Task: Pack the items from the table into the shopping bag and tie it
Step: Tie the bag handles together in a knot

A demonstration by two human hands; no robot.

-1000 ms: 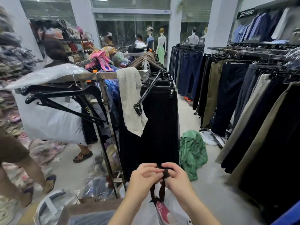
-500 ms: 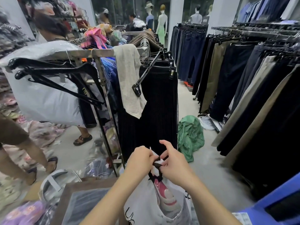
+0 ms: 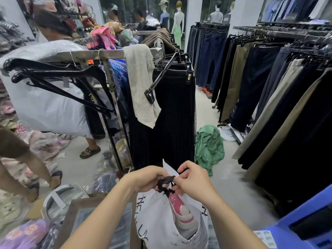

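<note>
A white shopping bag [image 3: 154, 218] with dark lettering stands at the bottom centre of the head view. Pink and white packed items [image 3: 177, 207] show through its open mouth. Black ribbon handles [image 3: 165, 183] are gathered in a knot above the bag. My left hand [image 3: 147, 178] pinches the ribbon from the left. My right hand [image 3: 195, 178] grips the other end from the right, with a loop over one finger. A white paper edge [image 3: 168, 168] sticks up behind the hands.
A glass-topped table with a brown frame [image 3: 71, 211] lies lower left. A metal clothes rack [image 3: 111, 54] with black skirts stands ahead. Trouser racks [image 3: 269, 78] line the right. A green garment [image 3: 208, 148] lies on the floor. A person's legs [image 3: 27, 159] are at left. A blue bin [image 3: 305, 229] sits lower right.
The view has tilted down and the bag shows more fully. My hands have kept working the black ribbon, which is now bunched into a tighter knot between them.
</note>
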